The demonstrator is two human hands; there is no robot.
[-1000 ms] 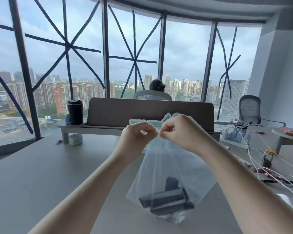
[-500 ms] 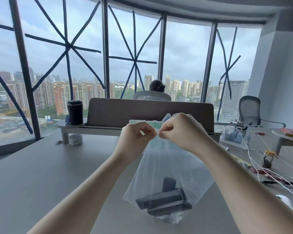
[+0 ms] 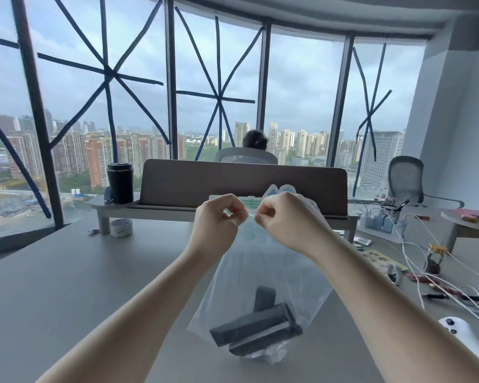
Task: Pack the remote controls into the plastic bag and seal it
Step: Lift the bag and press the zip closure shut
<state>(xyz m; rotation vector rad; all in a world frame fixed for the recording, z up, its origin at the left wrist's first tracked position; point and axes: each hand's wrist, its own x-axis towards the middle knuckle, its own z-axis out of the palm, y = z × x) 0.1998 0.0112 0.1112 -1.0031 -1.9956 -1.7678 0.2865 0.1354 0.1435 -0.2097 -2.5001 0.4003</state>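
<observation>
Now both pinch the plastic bag [image 3: 263, 275] mouth: left hand [image 3: 217, 221] & right hand [image 3: 285, 219] nearly touching, seal strip running left-right btwn them; remote controls [image 3: 256, 331] hang below.

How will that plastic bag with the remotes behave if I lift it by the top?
The plastic bag is thin film, so probably floppy. The remote controls sit bunched at its bottom, so it would likely hang bottom-heavy and swing.
</observation>
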